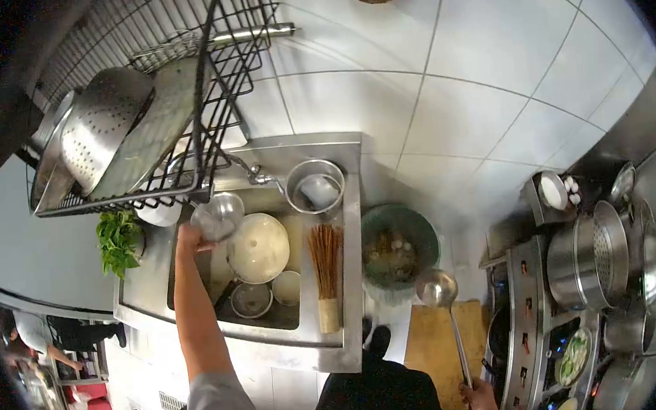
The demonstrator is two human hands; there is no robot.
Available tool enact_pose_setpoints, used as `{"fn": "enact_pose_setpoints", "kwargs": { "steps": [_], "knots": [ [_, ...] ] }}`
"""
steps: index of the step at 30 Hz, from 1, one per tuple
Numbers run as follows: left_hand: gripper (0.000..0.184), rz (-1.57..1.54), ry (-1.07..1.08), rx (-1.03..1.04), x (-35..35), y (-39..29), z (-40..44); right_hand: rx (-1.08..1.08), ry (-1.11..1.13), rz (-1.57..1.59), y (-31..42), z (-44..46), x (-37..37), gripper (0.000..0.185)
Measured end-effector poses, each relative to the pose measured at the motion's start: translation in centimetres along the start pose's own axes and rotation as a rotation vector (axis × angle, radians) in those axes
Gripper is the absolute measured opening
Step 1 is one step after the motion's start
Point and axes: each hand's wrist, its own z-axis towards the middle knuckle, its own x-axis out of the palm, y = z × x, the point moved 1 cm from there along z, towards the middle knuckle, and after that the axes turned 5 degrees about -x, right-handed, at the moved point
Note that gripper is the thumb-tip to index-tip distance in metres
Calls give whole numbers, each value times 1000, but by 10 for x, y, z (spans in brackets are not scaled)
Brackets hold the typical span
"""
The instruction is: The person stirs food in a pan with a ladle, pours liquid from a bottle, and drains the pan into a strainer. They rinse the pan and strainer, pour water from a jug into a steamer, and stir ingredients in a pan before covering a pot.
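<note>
My left hand [192, 239] is at the left part of the steel sink, its fingers closed on the edge of a clear bowl [213, 218]. Just right of it in the basin sit a white bowl [258, 249] and a small strainer [251, 300]. At the bottom right, my right hand [481, 399] is wrapped round the handle of a long steel ladle [436, 288]. The ladle's head is between a green bin [399, 246] and a wooden board [439, 343].
A wire rack [204, 99] with a colander [106, 130] hangs above the sink. A bamboo brush [326, 274] and steel pot [315, 187] stand on the sink. At right is a stove [523, 313] with pots [588, 258]. Other people [41, 331] are at far left.
</note>
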Motion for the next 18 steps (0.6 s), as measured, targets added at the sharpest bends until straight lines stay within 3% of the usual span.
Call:
{"fn": "enact_pose_setpoints", "kwargs": {
  "steps": [1, 3, 4, 5, 7, 8, 9, 10, 11, 13, 14, 15, 17, 18],
  "knots": [
    [22, -68, 3, -62, 1, -4, -8, -8, 9, -7, -5, 4, -4, 18],
    [28, -79, -62, -86, 9, -19, -30, -134, 25, -432, -7, -6, -4, 36],
    [26, 454, -32, 219, -39, 43, 109, -137, 30, -438, 4, -17, 2, 36],
    [23, 696, -304, 403, 7, -22, -5, -188, 2, -551, 26, -29, 14, 35],
    [20, 1118, -489, 650, 24, -49, -64, -248, -28, -678, 39, -33, 23, 33],
    [20, 1113, -490, 626, 14, -41, -65, -239, -24, -566, 30, -34, 21, 33],
    [19, 1164, -467, 751, 4, -33, -66, -224, -18, -458, 21, -35, 19, 32],
    [19, 1217, -441, 880, -7, -25, -68, -280, -32, -591, 15, -32, 18, 35],
    [19, 1221, -441, 858, -21, -17, -76, -272, -20, -606, 8, -24, 17, 35],
    [17, 990, -629, 1196, -52, -8, -101, -176, 32, -351, -10, 0, 15, 14],
    [17, 879, -753, 1173, -73, 2, -103, -95, -23, -225, 24, -20, 48, 9],
    [17, 589, -753, 875, -100, 17, -101, -97, -7, -234, 25, -14, 59, 9],
    [18, 382, -848, 656, -173, 75, -65, 156, -98, 439, 18, -4, 72, 11],
    [21, 439, -880, 483, -209, 104, -56, -144, -24, -200, 6, -8, 82, 19]
  ]
}}
